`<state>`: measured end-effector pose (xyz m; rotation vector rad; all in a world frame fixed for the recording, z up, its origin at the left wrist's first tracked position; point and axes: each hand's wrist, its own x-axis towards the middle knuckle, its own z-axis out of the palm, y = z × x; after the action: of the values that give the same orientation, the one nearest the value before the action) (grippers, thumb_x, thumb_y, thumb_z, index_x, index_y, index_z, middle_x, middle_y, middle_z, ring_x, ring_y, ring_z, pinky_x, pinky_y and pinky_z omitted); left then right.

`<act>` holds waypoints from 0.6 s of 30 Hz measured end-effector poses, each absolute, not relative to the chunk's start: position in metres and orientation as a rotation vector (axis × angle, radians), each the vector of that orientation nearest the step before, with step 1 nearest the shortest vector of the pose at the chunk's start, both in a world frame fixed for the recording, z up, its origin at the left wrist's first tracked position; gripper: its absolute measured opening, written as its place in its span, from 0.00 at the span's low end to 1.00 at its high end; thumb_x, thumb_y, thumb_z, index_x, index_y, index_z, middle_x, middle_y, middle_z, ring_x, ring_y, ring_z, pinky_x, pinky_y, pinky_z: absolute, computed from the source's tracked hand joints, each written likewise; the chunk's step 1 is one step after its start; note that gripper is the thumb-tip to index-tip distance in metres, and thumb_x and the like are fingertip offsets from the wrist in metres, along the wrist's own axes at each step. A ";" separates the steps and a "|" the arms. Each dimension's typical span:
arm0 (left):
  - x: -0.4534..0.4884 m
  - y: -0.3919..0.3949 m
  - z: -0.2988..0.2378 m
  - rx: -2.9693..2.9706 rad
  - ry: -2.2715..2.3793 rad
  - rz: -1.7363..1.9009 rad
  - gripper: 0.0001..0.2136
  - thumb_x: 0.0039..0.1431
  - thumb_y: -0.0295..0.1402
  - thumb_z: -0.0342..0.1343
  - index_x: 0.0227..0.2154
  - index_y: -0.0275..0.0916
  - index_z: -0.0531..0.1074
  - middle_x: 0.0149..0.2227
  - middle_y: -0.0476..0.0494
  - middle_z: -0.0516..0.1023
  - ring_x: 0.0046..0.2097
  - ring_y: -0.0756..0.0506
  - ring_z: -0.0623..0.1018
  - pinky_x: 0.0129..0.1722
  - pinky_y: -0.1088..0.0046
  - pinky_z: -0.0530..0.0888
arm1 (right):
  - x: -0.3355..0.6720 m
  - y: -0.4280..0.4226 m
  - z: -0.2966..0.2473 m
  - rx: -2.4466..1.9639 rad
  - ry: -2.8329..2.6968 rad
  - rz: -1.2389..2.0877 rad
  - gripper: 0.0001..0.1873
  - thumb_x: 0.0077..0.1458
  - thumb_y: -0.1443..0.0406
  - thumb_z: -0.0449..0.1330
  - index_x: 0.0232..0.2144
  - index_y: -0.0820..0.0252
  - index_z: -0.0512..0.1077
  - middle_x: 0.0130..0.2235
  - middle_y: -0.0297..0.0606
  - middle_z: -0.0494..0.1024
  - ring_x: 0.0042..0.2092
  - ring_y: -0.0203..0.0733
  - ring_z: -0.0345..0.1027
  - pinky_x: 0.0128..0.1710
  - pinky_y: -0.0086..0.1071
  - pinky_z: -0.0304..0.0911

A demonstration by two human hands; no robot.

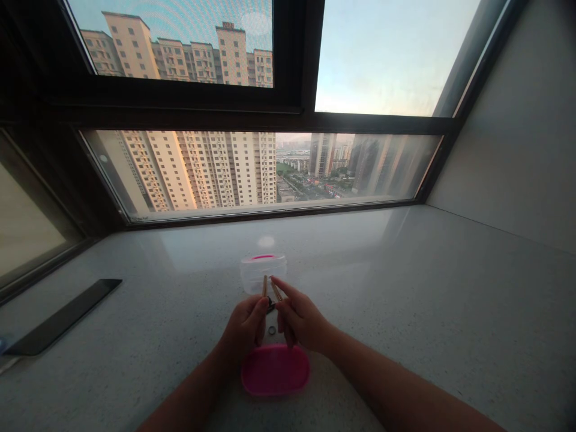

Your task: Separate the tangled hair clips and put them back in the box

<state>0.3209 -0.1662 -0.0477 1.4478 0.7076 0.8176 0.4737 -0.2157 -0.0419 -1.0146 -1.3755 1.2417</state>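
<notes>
Both my hands are close together over the pale speckled sill. My left hand [246, 321] is closed on a short, light wooden stick [265, 285] that points up. My right hand [302, 317] pinches a second slim wooden piece [276, 291], tilted, its index finger stretched along it toward the tip. Between the hands shows a small dark object [270, 305], too small to name and partly hidden by fingers. Just below lies a small ring-like metal piece [272, 330]. A pink oval tray or lid [275, 373] sits nearest me, under my wrists.
A clear plastic box [252, 273] with a pink strip stands just beyond my hands. At the left lies a long dark flat panel [67, 315]. The window frame [279, 213] bounds the sill at the back, and a white wall [517, 150] rises at the right.
</notes>
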 end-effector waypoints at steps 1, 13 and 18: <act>0.321 -0.167 -0.048 1.446 0.703 0.811 0.19 0.57 0.48 0.49 0.22 0.36 0.64 0.10 0.57 0.60 0.12 0.56 0.58 0.12 0.82 0.52 | 0.473 -0.216 -0.042 -1.009 -1.368 1.248 0.30 0.60 0.58 0.49 0.62 0.51 0.46 0.22 0.26 0.69 0.14 0.29 0.62 0.11 0.21 0.57; 0.320 -0.171 -0.041 1.488 0.809 0.920 0.19 0.56 0.48 0.50 0.21 0.37 0.63 0.09 0.58 0.57 0.12 0.56 0.55 0.12 0.81 0.49 | 0.475 -0.216 -0.044 -1.002 -1.402 1.221 0.27 0.60 0.58 0.49 0.61 0.51 0.52 0.22 0.27 0.69 0.15 0.29 0.64 0.13 0.20 0.58; 0.322 -0.171 -0.045 1.473 0.790 0.893 0.18 0.56 0.47 0.50 0.21 0.37 0.63 0.09 0.58 0.58 0.12 0.56 0.55 0.12 0.81 0.50 | 0.474 -0.215 -0.047 -1.011 -1.393 1.236 0.29 0.60 0.57 0.49 0.61 0.51 0.51 0.22 0.27 0.69 0.14 0.29 0.64 0.12 0.20 0.57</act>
<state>0.3217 -0.1707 -0.0447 1.4732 0.7897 0.8935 0.4743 -0.2146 -0.0468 -1.0110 -1.3928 1.2360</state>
